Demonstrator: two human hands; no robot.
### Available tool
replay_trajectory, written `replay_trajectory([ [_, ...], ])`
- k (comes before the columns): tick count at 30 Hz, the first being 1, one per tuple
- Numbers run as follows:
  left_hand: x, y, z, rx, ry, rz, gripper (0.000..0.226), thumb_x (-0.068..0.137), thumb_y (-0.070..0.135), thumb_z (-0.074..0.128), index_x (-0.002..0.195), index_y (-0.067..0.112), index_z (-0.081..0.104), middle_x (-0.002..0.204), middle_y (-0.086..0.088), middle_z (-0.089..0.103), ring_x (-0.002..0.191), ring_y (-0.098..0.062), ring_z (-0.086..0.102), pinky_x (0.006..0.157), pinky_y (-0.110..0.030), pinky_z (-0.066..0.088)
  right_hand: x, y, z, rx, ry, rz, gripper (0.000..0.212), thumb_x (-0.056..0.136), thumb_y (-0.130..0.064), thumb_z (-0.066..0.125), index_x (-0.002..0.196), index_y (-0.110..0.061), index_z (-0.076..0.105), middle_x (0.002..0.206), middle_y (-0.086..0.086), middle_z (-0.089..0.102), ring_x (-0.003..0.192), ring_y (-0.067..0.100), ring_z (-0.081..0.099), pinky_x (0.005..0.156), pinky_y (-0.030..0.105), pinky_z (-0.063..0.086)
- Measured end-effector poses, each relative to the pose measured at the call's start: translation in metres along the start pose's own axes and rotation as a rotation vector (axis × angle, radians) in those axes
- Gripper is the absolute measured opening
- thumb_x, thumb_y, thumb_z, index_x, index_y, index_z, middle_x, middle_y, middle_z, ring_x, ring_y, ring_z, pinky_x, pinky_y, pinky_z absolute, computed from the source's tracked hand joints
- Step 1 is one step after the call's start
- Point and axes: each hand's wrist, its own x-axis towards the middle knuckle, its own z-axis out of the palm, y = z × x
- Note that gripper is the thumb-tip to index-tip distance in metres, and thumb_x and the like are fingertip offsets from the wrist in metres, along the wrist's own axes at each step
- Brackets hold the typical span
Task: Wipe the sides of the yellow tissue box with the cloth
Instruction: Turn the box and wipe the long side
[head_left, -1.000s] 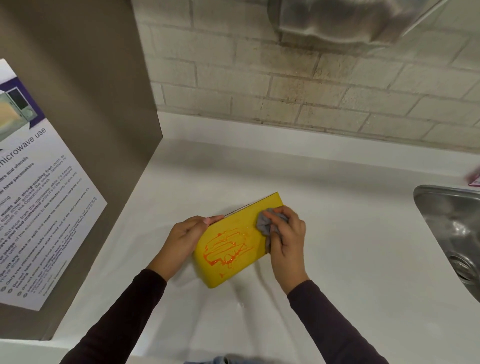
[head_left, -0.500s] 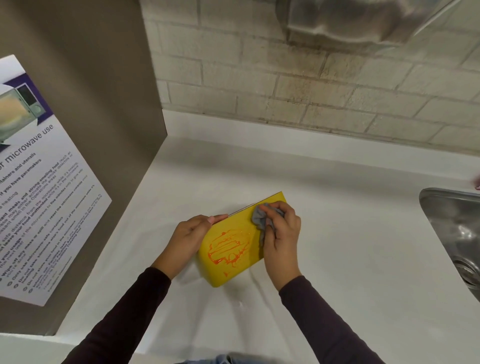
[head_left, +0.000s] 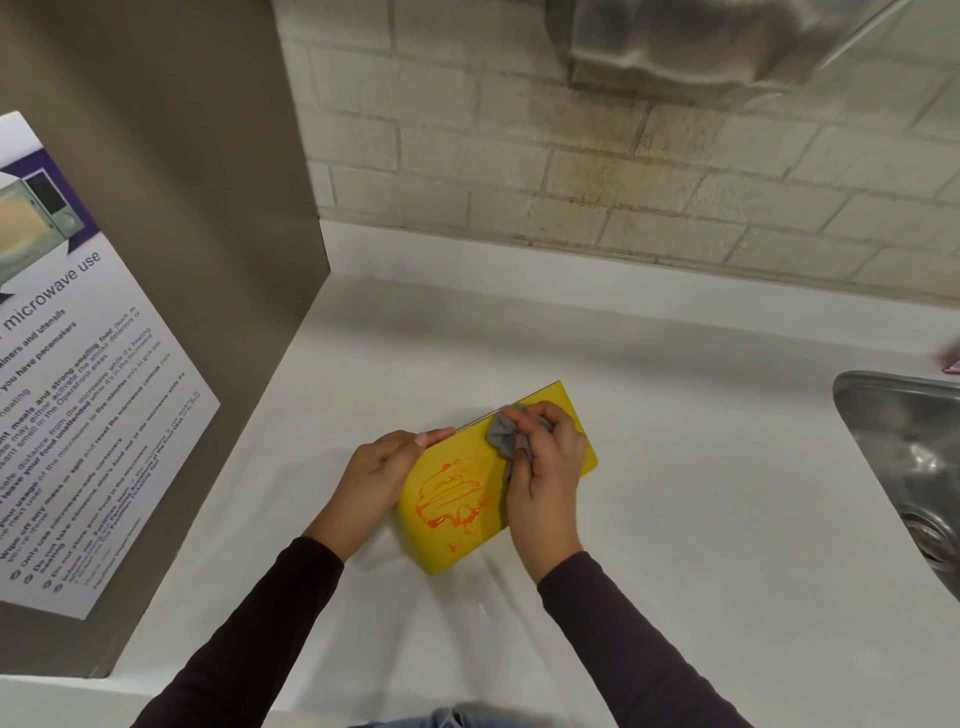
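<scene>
The yellow tissue box (head_left: 447, 551) lies on the white counter with a broad side facing up, smeared with orange streaks (head_left: 452, 499). My left hand (head_left: 382, 478) grips the box's left edge and holds it steady. My right hand (head_left: 545, 467) is closed around a bunched grey cloth (head_left: 503, 439) and presses it onto the upper part of that yellow side, near the box's far edge. The orange smear lies just left of and below the cloth. The box's underside and far faces are hidden.
A tall grey-brown panel (head_left: 197, 208) with a microwave-use notice (head_left: 78, 395) stands at the left. A steel sink (head_left: 909, 467) is sunk into the white counter (head_left: 701, 519) at the right. Brick wall (head_left: 571, 171) runs behind.
My right hand has slid the cloth leftward along the top of the box's yellow side. The left hand keeps its hold and the box stays put.
</scene>
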Motion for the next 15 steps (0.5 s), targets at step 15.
replay_trajectory([
  [15,0.003,-0.005,-0.001,0.011,0.025,-0.014,0.035,0.098,0.037,0.037,0.095,0.047,0.071,0.112,0.006,0.070,0.108,-0.013,0.063,0.098,-0.035,0.048,-0.020,-0.014,0.016,0.091,-0.090,-0.106,0.034,0.091,-0.012,0.038,0.113,-0.014,0.064,0.106,-0.004,0.048,0.101,0.007,0.043,0.090,0.012,0.033],
])
